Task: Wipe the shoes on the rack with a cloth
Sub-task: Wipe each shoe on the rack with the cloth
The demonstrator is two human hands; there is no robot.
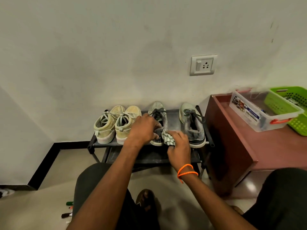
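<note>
The grey shoe [157, 120], third from the left on the rack [174, 121], is gripped at its heel collar by the left hand [144, 128]; its long axis runs near to far. The cloth [168, 137], bunched in the right hand [179, 143], is apparently pressed against the shoe's right side.

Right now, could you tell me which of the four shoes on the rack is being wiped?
The left grey shoe, third from left: the left hand holds it, the right hand presses the cloth against it.
</note>
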